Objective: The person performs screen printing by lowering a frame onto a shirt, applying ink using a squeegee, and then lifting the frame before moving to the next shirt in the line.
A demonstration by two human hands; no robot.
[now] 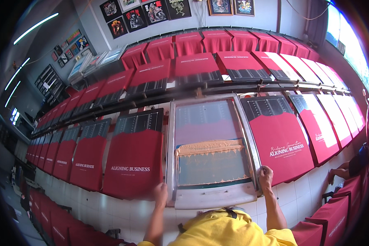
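A screen-printing frame (235, 201) lies right in front of me, its metal border around a see-through mesh. Through the upper mesh a dark board and some red cloth show faintly. A band of peach-coloured ink (211, 146) crosses the mesh, with smears below it. My left hand (160, 195), a little blurred, is closed at the frame's near left side. At the near right side my right hand (266, 176) is closed on the frame's edge. Beside it, a red shirt (281, 135) with white and dark lettering is spread on a black board; another red shirt (133, 153) with white lettering lies left.
Long rows of boards with red shirts run to both sides and behind, along a dark rail (131, 101). More red shirts (336, 213) hang at the near right, close to another person's bare limb (341, 172). Framed pictures (156, 11) cover the far wall.
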